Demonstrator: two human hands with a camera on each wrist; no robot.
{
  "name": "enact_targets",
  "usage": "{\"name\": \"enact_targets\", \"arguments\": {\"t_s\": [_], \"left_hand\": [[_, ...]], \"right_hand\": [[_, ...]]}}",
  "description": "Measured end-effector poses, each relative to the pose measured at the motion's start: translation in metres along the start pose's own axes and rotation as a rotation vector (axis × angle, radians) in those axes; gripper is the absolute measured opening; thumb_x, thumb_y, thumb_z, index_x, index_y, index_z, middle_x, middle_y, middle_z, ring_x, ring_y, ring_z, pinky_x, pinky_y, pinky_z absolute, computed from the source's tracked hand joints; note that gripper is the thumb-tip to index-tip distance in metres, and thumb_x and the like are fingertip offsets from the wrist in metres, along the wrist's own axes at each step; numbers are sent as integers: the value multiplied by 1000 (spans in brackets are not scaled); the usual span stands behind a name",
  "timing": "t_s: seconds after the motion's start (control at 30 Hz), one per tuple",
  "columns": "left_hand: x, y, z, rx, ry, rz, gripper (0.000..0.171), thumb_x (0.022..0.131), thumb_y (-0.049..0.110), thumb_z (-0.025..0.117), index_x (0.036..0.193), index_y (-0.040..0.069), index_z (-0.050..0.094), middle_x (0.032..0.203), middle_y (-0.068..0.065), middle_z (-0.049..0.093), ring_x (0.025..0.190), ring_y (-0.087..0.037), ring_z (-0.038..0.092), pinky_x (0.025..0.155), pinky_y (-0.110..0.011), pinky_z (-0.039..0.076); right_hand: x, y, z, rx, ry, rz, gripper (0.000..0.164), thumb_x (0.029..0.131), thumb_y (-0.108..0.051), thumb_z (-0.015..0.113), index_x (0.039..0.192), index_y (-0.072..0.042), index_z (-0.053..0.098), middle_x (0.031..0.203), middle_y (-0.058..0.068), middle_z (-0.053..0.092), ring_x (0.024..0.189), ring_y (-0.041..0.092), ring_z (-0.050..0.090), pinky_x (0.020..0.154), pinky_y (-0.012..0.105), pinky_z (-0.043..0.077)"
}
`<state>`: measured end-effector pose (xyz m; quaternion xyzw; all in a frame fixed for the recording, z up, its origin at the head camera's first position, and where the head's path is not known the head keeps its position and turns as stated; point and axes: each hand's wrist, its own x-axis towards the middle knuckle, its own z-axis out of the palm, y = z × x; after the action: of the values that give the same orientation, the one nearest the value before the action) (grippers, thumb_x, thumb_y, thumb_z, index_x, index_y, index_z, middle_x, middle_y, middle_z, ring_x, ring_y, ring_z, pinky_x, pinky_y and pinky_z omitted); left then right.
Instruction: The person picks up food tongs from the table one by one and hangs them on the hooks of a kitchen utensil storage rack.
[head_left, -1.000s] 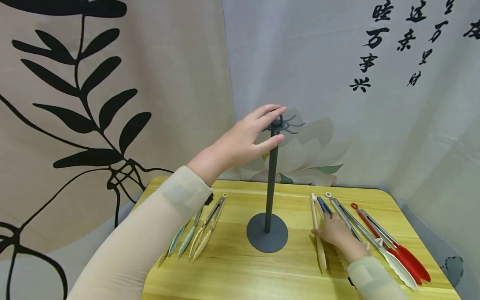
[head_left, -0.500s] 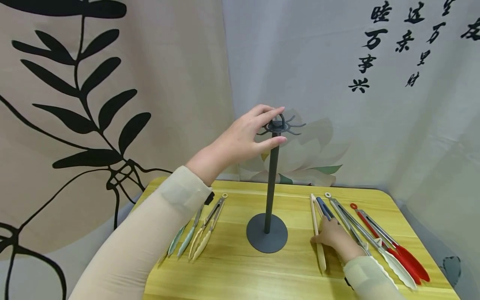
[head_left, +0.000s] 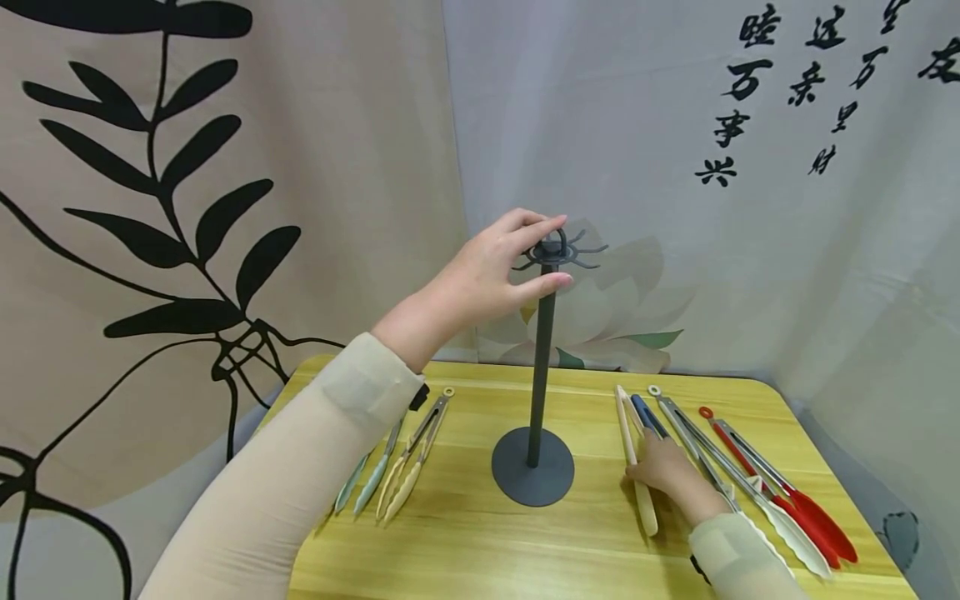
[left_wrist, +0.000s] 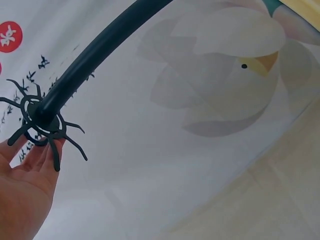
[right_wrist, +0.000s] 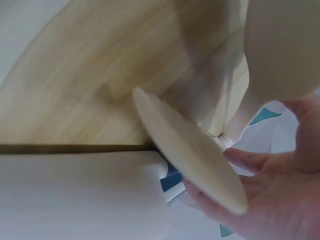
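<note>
A dark grey utensil stand [head_left: 543,358] with a ring of curved hooks on top stands upright on its round base. My left hand [head_left: 498,267] rests at the hook ring, fingers stretched over the top loop and thumb in front of the pole. In the left wrist view, fingers [left_wrist: 37,157] show behind the hooks. My right hand [head_left: 667,471], low over the table, holds a pair of cream tongs [head_left: 643,500], its thumb at the left arm. A blue part [head_left: 647,415] lies just above that hand. In the right wrist view a cream paddle-shaped tip [right_wrist: 190,150] crosses in front of the fingers.
Right of my right hand lie white-tipped tongs [head_left: 795,533] and red tongs [head_left: 821,521]. Left of the stand are cream tongs [head_left: 408,462] and pale green tongs [head_left: 375,475], partly behind my left sleeve. The yellow wooden table [head_left: 480,558] ends at a printed curtain [head_left: 360,150].
The cream tongs at my right hand have turned slightly, top end to the left and lower end to the right. My left hand stays at the stand's top.
</note>
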<state>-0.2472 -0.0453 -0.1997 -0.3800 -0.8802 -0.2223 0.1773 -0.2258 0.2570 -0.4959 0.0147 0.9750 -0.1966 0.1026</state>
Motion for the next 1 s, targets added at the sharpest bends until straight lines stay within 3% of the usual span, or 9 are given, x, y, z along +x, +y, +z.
{"name": "enact_targets", "arguments": {"t_s": [0.27,0.57,0.73,1.0], "left_hand": [[-1,0,-2,0,-4,-12,70,87,50,60,147,24,36,136,3,44,120,-11,46,102,-31,41],[-2,-2,-2,-20,-2,0,70,87,50,61,147,23,36,135,2,44,120,-11,46,100,-30,41],[-2,-2,-2,-20,-2,-9,70,87,50,61,147,24,36,136,3,44,120,-10,46,101,-30,41],[-2,-1,-3,-16,-9,-22,70,87,53,59,147,25,36,136,4,44,123,-11,45,103,-31,40]], "right_hand": [[-1,-2,-1,75,4,6,86,81,-25,68,142,14,23,134,50,24,122,63,29,95,65,36],[-1,-4,-2,97,55,23,90,81,-27,69,146,8,18,130,46,27,118,62,31,87,64,42],[-5,-5,-5,120,128,-8,89,79,-25,70,146,7,21,125,43,32,114,59,36,86,64,41],[-9,-7,-10,149,174,-50,90,81,-25,70,149,3,17,126,39,33,114,56,35,84,64,41]]}}
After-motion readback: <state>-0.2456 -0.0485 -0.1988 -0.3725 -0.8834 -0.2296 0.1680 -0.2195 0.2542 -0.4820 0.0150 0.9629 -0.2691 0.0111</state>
